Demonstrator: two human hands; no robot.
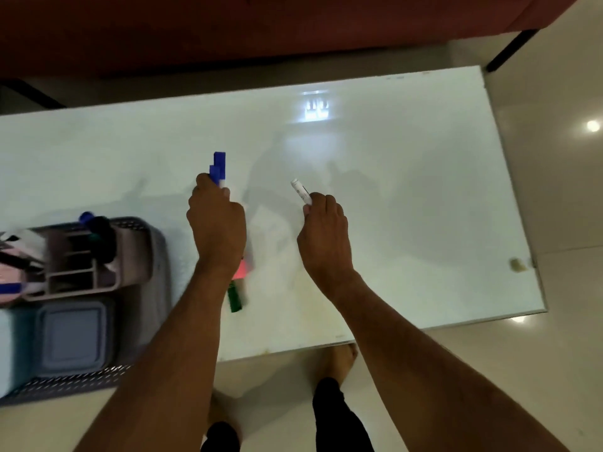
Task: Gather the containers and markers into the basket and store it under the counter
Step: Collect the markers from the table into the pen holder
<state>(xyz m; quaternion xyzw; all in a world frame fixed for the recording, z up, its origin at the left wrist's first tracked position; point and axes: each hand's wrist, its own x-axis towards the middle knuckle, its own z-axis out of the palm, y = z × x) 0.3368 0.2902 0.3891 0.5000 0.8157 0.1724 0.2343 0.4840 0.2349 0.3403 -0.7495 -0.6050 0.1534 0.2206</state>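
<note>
We saw the basket [153, 256] at nine o'clock on the white desk [408, 190], overhanging its near edge. Inside sat a brown compartment organiser [81, 259] with dark markers [98, 230] standing in it, and nearer us a grey lidded container [73, 337]. The left hand [217, 226], at the centre of the desk, had its grip curled round a bundle of markers, blue caps [218, 168] pointing to twelve o'clock, a red [241, 270] and a green end [235, 298] sticking out towards six. The right hand [324, 230], just towards three o'clock, pinched one white marker [301, 191] between fingers and thumb. Bare feet [339, 357] stood on the tiled floor [554, 353].
</note>
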